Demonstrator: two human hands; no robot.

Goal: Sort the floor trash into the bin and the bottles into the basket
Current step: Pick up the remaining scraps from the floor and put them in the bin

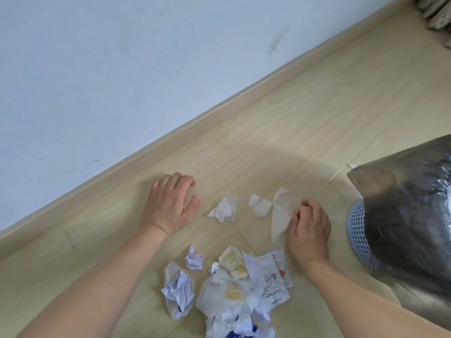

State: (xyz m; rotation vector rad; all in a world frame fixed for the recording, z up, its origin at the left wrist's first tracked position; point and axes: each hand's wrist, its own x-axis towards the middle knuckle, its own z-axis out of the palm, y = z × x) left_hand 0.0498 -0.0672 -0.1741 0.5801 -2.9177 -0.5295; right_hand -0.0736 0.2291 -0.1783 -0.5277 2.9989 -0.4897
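Floor trash sorting: my right hand takes a tissue beside the lined bin.

The bin (358,230), black-bagged, sits at three o'clock; a heap of crumpled wrappers (234,289) lies at six. My left hand (168,203) rests spread on the floor (317,106), holding nothing. My right hand (307,228) pinches a flat tissue (279,215); I judge I should bunch it before lifting. No bottles or basket visible.
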